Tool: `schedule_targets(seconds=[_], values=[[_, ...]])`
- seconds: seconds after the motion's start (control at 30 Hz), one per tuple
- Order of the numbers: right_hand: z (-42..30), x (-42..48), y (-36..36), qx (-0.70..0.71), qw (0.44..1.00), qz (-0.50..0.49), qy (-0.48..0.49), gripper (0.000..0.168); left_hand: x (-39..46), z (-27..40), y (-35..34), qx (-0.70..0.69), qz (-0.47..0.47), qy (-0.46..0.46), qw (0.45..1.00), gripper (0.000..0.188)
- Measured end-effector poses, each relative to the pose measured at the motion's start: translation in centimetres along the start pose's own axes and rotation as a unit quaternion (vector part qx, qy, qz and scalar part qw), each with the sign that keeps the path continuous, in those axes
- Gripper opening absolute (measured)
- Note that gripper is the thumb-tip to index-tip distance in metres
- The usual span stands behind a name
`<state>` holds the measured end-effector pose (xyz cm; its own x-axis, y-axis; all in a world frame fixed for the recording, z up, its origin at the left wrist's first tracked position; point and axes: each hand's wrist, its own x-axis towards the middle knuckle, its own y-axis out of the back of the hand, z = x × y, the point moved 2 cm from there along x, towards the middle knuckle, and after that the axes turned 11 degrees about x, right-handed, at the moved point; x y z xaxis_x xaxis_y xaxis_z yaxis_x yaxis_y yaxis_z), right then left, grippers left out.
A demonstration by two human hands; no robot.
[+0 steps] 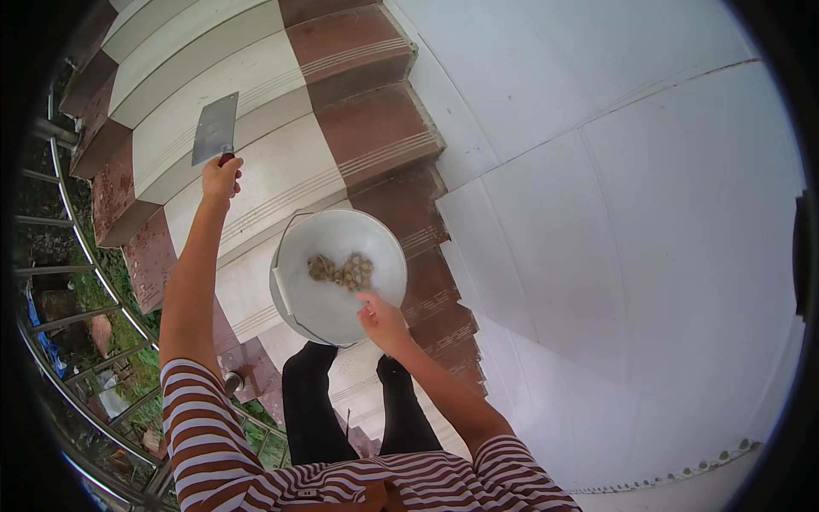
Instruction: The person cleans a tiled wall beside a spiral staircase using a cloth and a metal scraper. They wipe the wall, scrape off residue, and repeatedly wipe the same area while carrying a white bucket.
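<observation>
My left hand (221,178) grips the dark red handle of a cleaver (216,128), its broad metal blade pointing up and away over the white stair treads. A whitish plastic bucket (294,313) stands on the steps in front of my legs. On its floor lie two small clusters of brown chunks (357,271), seemingly in clear bags; what they are is too blurred to tell. Over the bucket's near right rim reaches my right hand (382,323), fingers loosely bent and apart, with nothing visible in them. The bucket's wire handle with a white grip (284,289) rests against its left side.
White and red-brown stair steps (256,147) run up ahead and down behind the bucket. A curved stainless-steel railing (102,272) borders the left, with plants and litter beyond it. A white wall (544,237) rises along the right.
</observation>
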<state>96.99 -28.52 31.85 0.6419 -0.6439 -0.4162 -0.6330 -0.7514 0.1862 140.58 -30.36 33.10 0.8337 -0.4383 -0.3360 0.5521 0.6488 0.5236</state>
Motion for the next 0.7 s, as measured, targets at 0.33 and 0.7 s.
schedule_targets(seconds=[0.33,0.7], values=[[7.1,16.2,-9.1,-0.301,0.939,-0.024,-0.166,0.100,17.9,-0.2,-5.3,0.281,0.183,-0.114,0.935,0.047],[16.7,20.3,-10.6,-0.370,0.880,-0.173,-0.244,0.057,20.8,-1.4,-6.3,0.156,0.085,-0.205,0.963,0.062]])
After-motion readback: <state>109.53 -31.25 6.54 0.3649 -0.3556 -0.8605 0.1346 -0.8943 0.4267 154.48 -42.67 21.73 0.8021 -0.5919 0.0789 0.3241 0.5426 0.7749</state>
